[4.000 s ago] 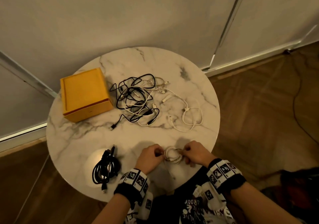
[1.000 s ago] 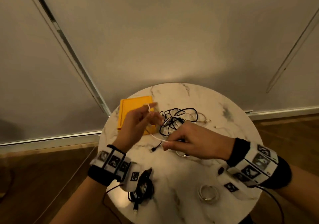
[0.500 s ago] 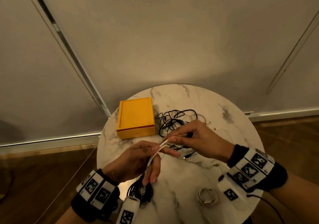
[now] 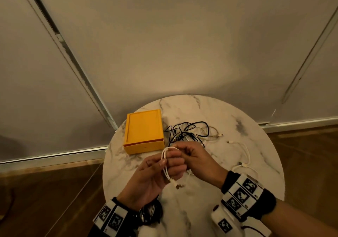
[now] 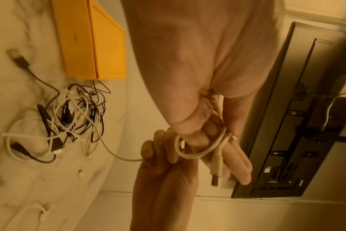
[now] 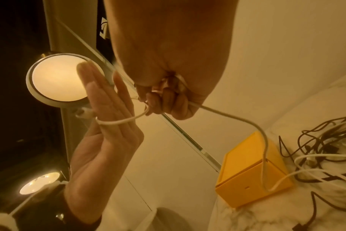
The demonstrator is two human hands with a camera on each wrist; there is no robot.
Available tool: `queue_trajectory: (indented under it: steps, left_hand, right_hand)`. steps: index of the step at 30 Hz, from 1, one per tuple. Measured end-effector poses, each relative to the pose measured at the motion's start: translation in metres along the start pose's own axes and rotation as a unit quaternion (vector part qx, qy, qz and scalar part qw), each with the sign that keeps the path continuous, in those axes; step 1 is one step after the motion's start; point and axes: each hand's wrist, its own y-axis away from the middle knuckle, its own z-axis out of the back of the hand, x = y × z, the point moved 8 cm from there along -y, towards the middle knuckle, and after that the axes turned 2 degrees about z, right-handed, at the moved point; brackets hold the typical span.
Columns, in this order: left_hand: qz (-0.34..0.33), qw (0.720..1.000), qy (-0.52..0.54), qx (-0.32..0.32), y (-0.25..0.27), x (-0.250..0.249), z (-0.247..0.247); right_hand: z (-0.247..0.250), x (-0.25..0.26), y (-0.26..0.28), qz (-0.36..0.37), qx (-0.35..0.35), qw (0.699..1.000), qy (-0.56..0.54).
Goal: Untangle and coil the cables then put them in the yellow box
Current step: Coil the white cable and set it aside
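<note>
No word, number or brand is legible, the box (image 4: 144,127) included. My left band (image 4: 110,216) and right band (image 4: 241,193) bear black-and-white square code patterns. A white mark (image 6: 103,29) on a dark panel (image 6: 102,45) is cut off, unreadable.

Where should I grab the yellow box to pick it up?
I'd take the yellow box by its two long side walls, from above. It lies flat and closed on the table, so only walls offer a hold. The cable tangle lies close by its right wall, so go carefully there.
</note>
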Motion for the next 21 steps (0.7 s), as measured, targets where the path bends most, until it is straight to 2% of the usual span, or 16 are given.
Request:
queue_trajectory:
  steps: [3, 6, 9, 12, 14, 16, 18, 21]
  left_hand:
    - [-0.027, 0.997, 0.033, -0.067, -0.005, -0.002, 0.007]
    - [-0.039, 0.995, 0.064, -0.067, -0.012, -0.011, 0.002]
    - [-0.077, 0.990, 0.071, -0.090, -0.021, -0.027, 0.011]
    - [-0.132, 0.985, -0.011, -0.113, -0.026, -0.042, 0.019]
    - [-0.157, 0.969, -0.131, -0.139, -0.027, -0.048, 0.023]
    - [-0.168, 0.937, -0.267, -0.151, -0.027, -0.050, 0.024]
    - [-0.153, 0.887, -0.417, -0.127, -0.027, -0.046, 0.018]
    - [-0.122, 0.770, -0.619, -0.095, -0.022, -0.034, 0.022]
  right_hand:
    - [0.004, -0.003, -0.001, -0.006, -0.021, 0.999, -0.031]
    - [0.000, -0.005, 0.005, -0.016, -0.013, 0.999, -0.034]
    - [-0.008, -0.010, 0.014, -0.032, 0.004, 0.998, 0.050]
    - [-0.021, -0.007, 0.016, -0.019, 0.051, 0.983, 0.176]
    - [-0.024, -0.005, 0.013, -0.006, 0.074, 0.961, 0.266]
    - [-0.025, -0.004, 0.012, 0.006, 0.099, 0.937, 0.335]
    - [-0.027, -0.003, 0.012, 0.026, 0.124, 0.915, 0.382]
    - [-0.024, 0.002, 0.012, 0.063, 0.146, 0.881, 0.446]
